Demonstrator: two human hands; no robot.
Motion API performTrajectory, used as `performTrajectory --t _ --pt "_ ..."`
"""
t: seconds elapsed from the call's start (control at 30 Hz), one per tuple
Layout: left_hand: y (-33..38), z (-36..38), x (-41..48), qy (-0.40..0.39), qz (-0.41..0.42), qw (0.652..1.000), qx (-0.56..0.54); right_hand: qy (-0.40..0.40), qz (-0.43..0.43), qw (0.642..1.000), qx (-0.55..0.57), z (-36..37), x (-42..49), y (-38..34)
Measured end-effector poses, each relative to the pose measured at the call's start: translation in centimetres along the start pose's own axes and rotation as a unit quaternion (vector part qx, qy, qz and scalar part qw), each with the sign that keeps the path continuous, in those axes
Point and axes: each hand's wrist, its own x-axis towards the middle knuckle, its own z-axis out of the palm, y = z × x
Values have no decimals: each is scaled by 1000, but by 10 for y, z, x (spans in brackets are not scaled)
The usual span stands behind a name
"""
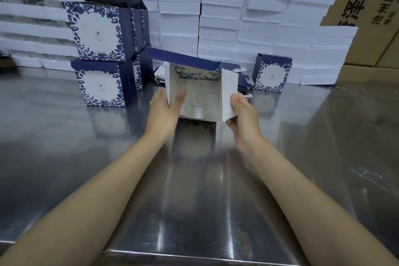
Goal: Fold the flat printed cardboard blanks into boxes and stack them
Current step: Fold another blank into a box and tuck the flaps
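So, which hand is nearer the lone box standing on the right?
Right. The right hand holds the open box just left of the lone box; the left hand holds the open box's far side.

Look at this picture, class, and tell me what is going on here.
A person holds a half-folded printed box just above a steel table. The left hand grips its left wall and the right hand grips its right wall, with the dark flap standing open. Finished boxes are stacked two high on the left. A single box stands on the right.
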Motion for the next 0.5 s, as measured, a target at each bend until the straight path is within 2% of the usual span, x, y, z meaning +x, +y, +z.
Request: performTrajectory --t 0.03,0.1,0.2,0.27,0.4,0.5 --pt "1 2 -2 -2 -4 1000 -19 -5 -3 1000 -21 1 -2 0" --pt "2 4 -4 26 4 1000 -17 0 -68 991 -117 1 -3 0" --pt "2 6 -6 38 13 999 -5 35 -184 936 -298 0 -1 2" --pt "3 6 -5 37 11 999 13 60 -214 922 -318 2 -1 4" --pt "10 5 -6 13 16 999 27 33 -179 935 -303 13 -10 6" --pt "12 2 -8 1 37 998 41 47 -221 914 -337 11 -12 4"
